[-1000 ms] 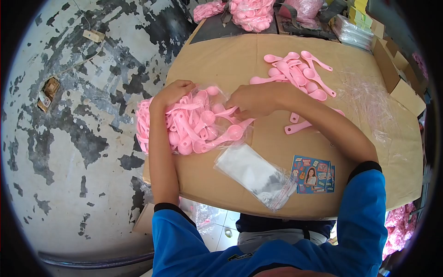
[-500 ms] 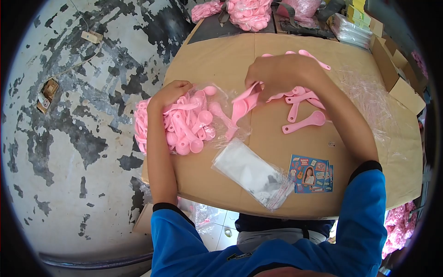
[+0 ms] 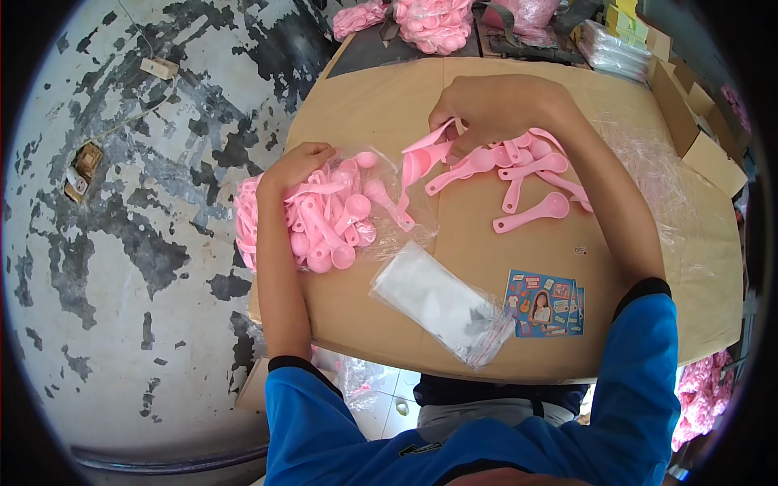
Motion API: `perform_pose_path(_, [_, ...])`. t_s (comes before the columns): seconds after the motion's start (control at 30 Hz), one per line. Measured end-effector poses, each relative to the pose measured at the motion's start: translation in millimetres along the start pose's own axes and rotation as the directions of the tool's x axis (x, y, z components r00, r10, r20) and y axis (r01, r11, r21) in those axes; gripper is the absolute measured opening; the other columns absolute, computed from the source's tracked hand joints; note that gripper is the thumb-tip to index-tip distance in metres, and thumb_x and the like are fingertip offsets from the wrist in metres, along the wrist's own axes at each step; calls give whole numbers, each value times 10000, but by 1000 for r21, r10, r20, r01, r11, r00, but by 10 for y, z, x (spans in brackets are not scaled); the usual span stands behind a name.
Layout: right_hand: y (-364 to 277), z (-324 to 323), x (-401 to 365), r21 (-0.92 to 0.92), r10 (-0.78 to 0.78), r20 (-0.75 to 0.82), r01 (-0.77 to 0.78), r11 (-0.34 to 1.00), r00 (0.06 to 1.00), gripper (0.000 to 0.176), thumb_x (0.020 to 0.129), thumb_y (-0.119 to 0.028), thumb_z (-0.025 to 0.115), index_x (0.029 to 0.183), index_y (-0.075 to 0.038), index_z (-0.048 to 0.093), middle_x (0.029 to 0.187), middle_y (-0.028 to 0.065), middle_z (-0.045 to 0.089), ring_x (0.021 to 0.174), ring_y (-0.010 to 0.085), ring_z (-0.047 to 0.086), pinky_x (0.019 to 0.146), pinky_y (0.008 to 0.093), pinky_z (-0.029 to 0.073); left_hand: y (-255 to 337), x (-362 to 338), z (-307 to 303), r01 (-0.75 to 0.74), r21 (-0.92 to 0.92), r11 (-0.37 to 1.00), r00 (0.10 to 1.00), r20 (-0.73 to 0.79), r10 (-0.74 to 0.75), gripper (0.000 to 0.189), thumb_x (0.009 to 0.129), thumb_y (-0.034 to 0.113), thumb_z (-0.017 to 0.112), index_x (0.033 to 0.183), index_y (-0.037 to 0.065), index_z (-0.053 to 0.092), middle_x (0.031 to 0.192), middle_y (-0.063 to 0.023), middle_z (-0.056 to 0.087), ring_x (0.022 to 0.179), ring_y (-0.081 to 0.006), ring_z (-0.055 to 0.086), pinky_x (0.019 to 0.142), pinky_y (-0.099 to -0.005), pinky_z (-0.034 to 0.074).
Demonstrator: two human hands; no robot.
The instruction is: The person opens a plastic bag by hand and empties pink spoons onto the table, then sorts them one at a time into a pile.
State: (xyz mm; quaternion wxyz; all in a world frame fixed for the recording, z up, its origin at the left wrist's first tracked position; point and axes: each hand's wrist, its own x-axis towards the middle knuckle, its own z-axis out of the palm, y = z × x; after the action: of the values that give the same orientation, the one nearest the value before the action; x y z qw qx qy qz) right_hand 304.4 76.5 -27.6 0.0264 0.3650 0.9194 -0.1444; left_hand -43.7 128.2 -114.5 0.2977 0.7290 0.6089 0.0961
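Observation:
A clear plastic bag full of pink spoons (image 3: 324,215) lies at the left edge of a cardboard work surface (image 3: 454,267). My left hand (image 3: 298,164) rests on the top of that bag, fingers curled on the plastic. My right hand (image 3: 486,105) is farther back, over a loose heap of pink spoons (image 3: 527,174), and grips a few pink spoons (image 3: 425,154) that hang down from its fingers. A single spoon (image 3: 531,215) lies apart, just in front of the heap.
A stack of empty clear bags (image 3: 442,304) and printed cards (image 3: 545,304) lie near the front edge. Crumpled clear film (image 3: 648,174) sits at the right, cardboard boxes (image 3: 697,138) beyond it. More bagged pink spoons (image 3: 429,20) are at the back. Bare worn floor lies left.
My right hand drew a few spoons out of the bag's mouth and carried them up and back to the loose heap. My left hand stayed on the bag.

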Motion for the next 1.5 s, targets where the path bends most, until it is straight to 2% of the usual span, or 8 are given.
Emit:
perform_pose_path(0.33, [151,-137,-185,15,-135,-251,143,990,959,298,819,-227,710,1004,1,665,850,113,683,753,244,632,685,345,490,-4,3,-7,0,19,1000,1000,2,0,432,962,306,504,1197,-43,599,1114,-91,644,980,-159,562,903,-254,425])
perform_pose_path(0.57, [478,119,-88,-205,61,-438,-166,965,897,394,798,-379,698,1054,-83,654,1002,101,657,854,251,631,763,381,507,9,0,-17,14,31,999,1000,6,-14,437,961,307,506,1195,-52,595,1119,-90,643,987,-157,561,912,-250,418])
perform_pose_path(0.67, [35,210,77,57,130,-15,-129,990,991,448,798,-435,649,1129,-133,631,1126,100,619,974,264,609,812,401,503,39,-30,10,11,-18,1000,1000,-6,-11,434,960,310,512,1185,-51,602,1114,-87,643,984,-155,560,909,-249,418])
perform_pose_path(0.8, [-303,785,477,50,-201,294,195,980,934,333,864,-314,591,1040,-32,596,1080,127,629,850,293,643,720,435,510,-32,26,-6,29,16,999,1000,0,-29,431,960,311,521,1184,-48,603,1117,-88,642,986,-154,559,912,-248,416])
perform_pose_path(0.9, [-425,1197,544,287,-176,-142,211,935,974,302,879,-292,582,1021,-25,575,1028,173,605,849,317,639,694,464,505,-97,69,-17,28,-24,999,999,29,-27,431,962,310,521,1197,-43,597,1126,-90,639,997,-156,557,921,-248,413])
perform_pose_path(1.0, [-485,1423,602,22,-216,-375,241,970,902,298,864,-278,603,1031,-32,570,966,190,576,833,355,630,697,471,505,-65,44,-1,12,-6,1000,1000,-5,-12,431,963,308,521,1209,-39,594,1144,-94,638,1014,-163,556,932,-254,409])
perform_pose_path(1.2, [-471,1552,691,-83,-255,-516,249,965,818,228,859,-224,597,1020,-64,581,964,188,559,832,365,624,680,467,503,-53,42,-12,7,43,999,1000,2,-7,431,967,306,508,1219,-34,594,1180,-106,632,1047,-172,556,953,-259,401])
perform_pose_path(1.5, [-313,691,433,277,-146,-173,190,942,974,149,847,-88,507,852,-41,649,697,102,650,651,219,626,606,368,467,-98,63,10,-141,61,988,989,-30,143,388,965,307,502,1108,-29,634,985,-87,667,860,-158,554,826,-284,448])
